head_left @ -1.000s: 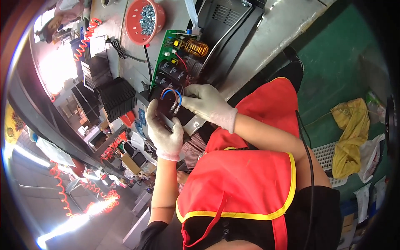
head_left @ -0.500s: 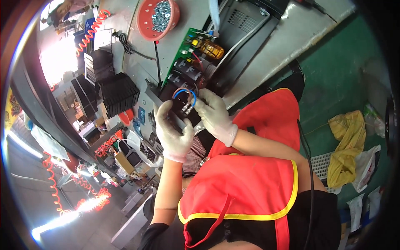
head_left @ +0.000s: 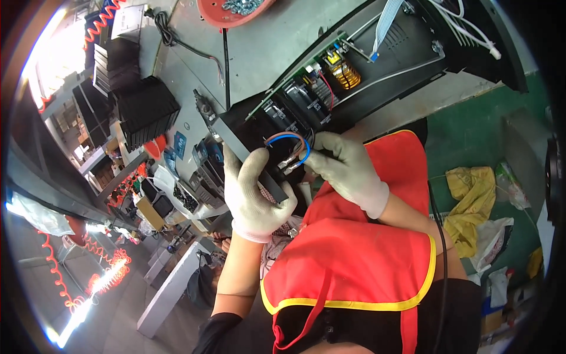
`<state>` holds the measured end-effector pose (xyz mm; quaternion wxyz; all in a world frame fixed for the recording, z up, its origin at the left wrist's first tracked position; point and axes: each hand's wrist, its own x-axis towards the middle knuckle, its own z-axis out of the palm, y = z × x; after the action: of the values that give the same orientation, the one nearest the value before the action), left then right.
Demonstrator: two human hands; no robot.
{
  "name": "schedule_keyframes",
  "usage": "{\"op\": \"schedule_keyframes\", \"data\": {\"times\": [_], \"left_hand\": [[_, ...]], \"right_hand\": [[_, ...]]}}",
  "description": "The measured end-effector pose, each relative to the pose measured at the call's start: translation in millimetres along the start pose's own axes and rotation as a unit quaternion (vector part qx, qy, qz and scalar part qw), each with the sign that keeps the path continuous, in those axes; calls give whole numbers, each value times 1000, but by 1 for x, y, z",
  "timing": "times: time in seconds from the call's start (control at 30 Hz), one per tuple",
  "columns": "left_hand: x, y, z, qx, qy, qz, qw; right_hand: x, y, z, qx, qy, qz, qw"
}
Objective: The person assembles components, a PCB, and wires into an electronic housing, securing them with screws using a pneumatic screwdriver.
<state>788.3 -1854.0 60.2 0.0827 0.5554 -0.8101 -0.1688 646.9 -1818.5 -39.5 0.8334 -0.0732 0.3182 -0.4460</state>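
Gripping the lower end of a black panel near the middle of the frame, the left hand is wearing a white glove, its fingers curled around the panel's edge and its thumb lying up along the face. Just to its right, the right hand, also gloved in white, is pinching the metal-tipped ends of a blue wire and a brown wire, which are looping together above the fingertips. Both wires are arching right against the black panel, between the two hands. Above them, toward the upper centre, a green circuit board with a yellow coil is sitting inside an open black casing that is lying on a grey workbench. A red bowl of small metal parts is resting at the top edge. A red apron with yellow trim is filling the lower middle.
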Motion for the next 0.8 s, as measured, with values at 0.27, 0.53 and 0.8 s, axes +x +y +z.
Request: {"op": "schedule_keyframes", "data": {"times": [0.27,0.53,0.8], "left_hand": [[2,-2,-1,58,-21,61,996],[17,-1,-6,5,-5,-7,1000],[20,-18,-10,-34,-3,32,999]], "right_hand": [[-5,-15,9,102,20,31,994],[8,-4,15,119,3,-57,991],[14,-1,28,83,38,-68,993]]}}
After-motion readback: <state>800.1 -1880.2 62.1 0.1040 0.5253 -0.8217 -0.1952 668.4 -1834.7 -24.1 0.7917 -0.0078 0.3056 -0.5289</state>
